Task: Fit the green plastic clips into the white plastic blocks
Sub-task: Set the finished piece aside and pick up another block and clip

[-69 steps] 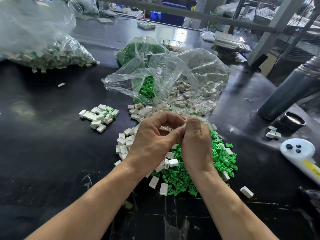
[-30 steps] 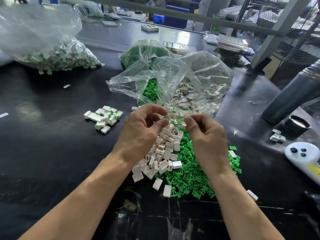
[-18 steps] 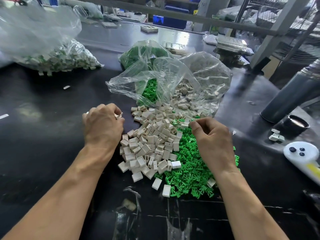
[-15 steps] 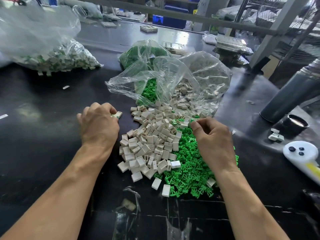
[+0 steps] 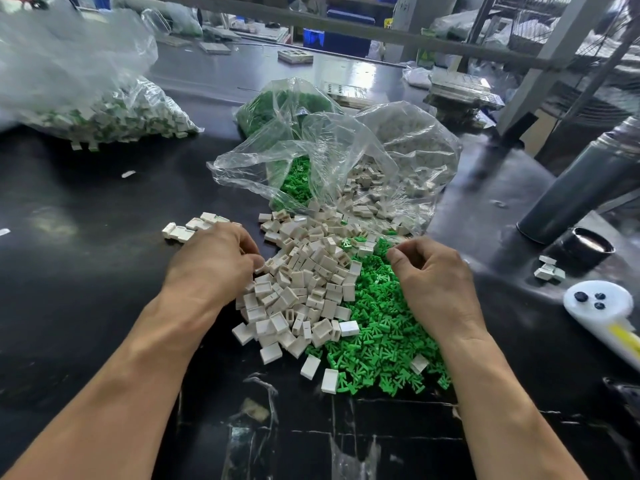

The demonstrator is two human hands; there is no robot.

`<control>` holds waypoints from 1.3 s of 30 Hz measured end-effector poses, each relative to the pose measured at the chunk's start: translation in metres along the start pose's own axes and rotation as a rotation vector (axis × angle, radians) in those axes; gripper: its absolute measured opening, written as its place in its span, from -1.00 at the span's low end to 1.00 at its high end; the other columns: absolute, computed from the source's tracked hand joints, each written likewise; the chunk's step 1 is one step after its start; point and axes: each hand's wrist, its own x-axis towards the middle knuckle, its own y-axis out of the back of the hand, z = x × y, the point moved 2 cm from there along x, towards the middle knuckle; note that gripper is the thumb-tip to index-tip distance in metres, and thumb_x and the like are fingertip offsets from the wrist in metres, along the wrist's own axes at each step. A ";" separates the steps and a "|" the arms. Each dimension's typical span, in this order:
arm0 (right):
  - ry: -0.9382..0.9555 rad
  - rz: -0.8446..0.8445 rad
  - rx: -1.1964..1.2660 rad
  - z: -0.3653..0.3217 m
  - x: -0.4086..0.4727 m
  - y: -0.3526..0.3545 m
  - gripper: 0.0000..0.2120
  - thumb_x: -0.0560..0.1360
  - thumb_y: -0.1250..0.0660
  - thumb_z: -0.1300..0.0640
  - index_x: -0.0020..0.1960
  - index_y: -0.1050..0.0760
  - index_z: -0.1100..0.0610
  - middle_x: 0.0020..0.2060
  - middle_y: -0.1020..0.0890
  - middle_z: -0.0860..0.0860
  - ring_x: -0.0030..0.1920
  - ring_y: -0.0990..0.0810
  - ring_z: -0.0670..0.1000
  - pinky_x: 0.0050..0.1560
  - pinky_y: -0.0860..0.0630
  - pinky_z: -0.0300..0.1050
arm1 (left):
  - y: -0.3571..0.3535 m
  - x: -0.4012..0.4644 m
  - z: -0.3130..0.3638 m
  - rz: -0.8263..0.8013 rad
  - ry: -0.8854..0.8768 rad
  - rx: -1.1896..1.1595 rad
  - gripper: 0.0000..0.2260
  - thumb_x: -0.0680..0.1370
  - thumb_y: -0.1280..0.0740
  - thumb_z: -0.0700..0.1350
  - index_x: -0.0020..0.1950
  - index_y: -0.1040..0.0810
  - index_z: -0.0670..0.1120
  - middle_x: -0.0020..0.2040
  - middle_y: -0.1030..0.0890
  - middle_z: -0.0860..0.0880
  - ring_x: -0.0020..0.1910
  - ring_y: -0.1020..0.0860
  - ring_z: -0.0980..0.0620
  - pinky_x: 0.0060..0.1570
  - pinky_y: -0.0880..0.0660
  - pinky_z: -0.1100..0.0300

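On the black worktop (image 5: pixel 86 278) in front of us we can read no label or writing on anything. The largest thing is a clear bag (image 5: pixel 69 95) at the far left, part filled with white blocks showing green. Two more clear bags lie in the middle: the open bag (image 5: pixel 398 157) spills white blocks, and the bag behind it (image 5: pixel 277 105) holds green clips. Below them sit two loose heaps, too many to count: the white blocks (image 5: pixel 304 289) on the left, touching the green clips (image 5: pixel 384 330) on the right. A grey cylinder (image 5: pixel 585 188) leans at the right edge, with a white gadget (image 5: pixel 602 306) bearing three dark buttons near it. Our left hand (image 5: pixel 211 265) rests at the edge of the white heap, fingers curled down among the blocks; we cannot tell whether it holds one. Our right hand (image 5: pixel 433 278) sits over the clips with thumb and forefinger drawn together; whether they pinch a clip we cannot tell. A small group of about five finished blocks (image 5: pixel 188 228) lies just beyond the left hand.
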 end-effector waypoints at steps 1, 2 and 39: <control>-0.003 -0.025 -0.013 0.000 0.000 0.000 -0.85 0.59 -0.40 -0.11 -0.03 -0.65 -0.05 -0.18 -0.67 -0.14 -0.07 -0.63 0.01 0.10 -0.60 0.08 | -0.001 0.000 0.000 -0.042 0.020 -0.004 -0.87 0.50 -0.55 -0.03 -0.22 -0.66 0.07 -0.26 -0.66 0.14 -0.20 -0.62 0.12 -0.07 -0.59 0.12; -0.005 -0.051 -0.025 -0.001 -0.001 0.001 -0.85 0.58 -0.41 -0.11 -0.01 -0.66 -0.05 -0.14 -0.67 -0.14 -0.04 -0.63 0.00 0.13 -0.59 0.09 | -0.002 -0.001 0.001 -0.065 0.031 -0.001 -0.90 0.50 -0.55 -0.01 -0.18 -0.67 0.07 -0.24 -0.66 0.14 -0.18 -0.61 0.13 -0.05 -0.59 0.13; 0.092 -0.130 0.534 -0.024 -0.016 -0.017 -0.86 0.51 -0.52 0.17 0.03 -0.69 -0.03 -0.14 -0.73 -0.16 -0.15 -0.66 -0.24 -0.12 -0.54 -0.40 | -0.009 -0.029 0.038 -0.051 -0.393 -0.618 -0.89 0.56 -0.48 -0.15 0.02 -0.58 -0.04 -0.12 -0.64 0.03 -0.23 -0.60 0.21 -0.18 -0.56 0.34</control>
